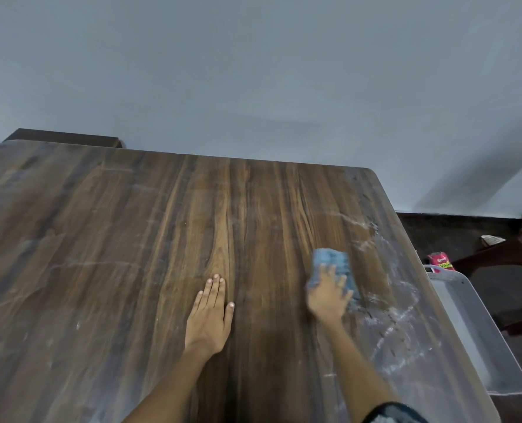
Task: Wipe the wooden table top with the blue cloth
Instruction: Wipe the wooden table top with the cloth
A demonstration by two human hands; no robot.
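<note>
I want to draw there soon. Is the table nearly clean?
Not yet. The middle of the wooden table top looks mostly clear. The right hand presses the blue cloth beside the white smears; the left hand rests flat. Those smears and faint streaks at left remain.

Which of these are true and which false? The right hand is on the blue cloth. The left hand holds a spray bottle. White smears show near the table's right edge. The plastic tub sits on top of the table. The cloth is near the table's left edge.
1. The right hand presses on the blue cloth: true.
2. The left hand holds a spray bottle: false. It rests flat on the wooden table top, holding nothing.
3. White smears show near the table's right edge: true.
4. The plastic tub sits on the table: false. It is beside the right edge, off the top.
5. The cloth is near the left edge: false. It lies right of centre.
</note>
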